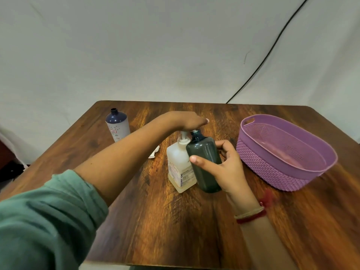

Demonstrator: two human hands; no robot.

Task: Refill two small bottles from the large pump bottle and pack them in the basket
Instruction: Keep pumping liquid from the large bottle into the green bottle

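Observation:
The large translucent white pump bottle [179, 166] stands at the table's middle. My left hand [191, 120] lies flat on top of its pump head, fingers together. My right hand [224, 168] grips a dark grey small bottle [204, 154] and holds it upright beside the pump bottle, its open neck just under the pump spout. A second small bottle [117, 125], white with a dark blue shoulder and no cap, stands at the back left. The purple woven basket [253, 151] sits on the right with nothing in it.
A small white object [153, 152] lies on the wooden table [155, 221] left of the pump bottle, partly behind my left forearm. A black cable [272, 47] runs down the wall at the back right.

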